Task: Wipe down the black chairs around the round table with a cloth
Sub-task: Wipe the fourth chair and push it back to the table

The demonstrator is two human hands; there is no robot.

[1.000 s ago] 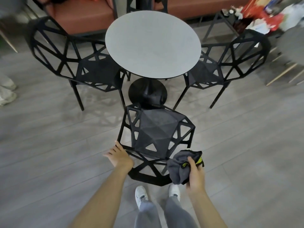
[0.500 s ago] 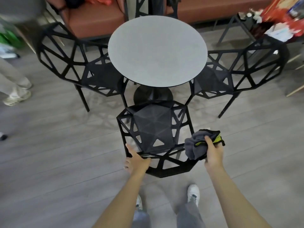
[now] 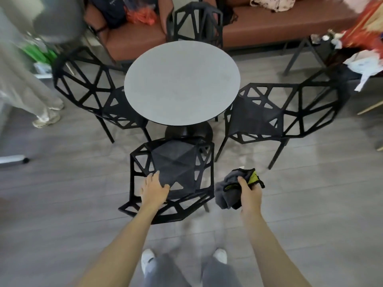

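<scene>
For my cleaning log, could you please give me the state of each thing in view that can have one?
Nearest black lattice chair: upright, seat under the left hand.
Left hand: rests on that chair where seat meets back.
Right hand: grips the cloth.
Grey cloth with yellow-green trim: bunched, held beside the chair, not touching it.
Round grey table: upright, top bare.
Left, right and far black chairs: upright, untouched.

It looked like a café or lounge seating area: a small round table (image 3: pixel 182 81) ringed by black lattice chairs (image 3: pixel 172 162), a brown upholstered bench (image 3: pixel 269 19) behind, and grey plank flooring (image 3: pixel 62 204).
</scene>
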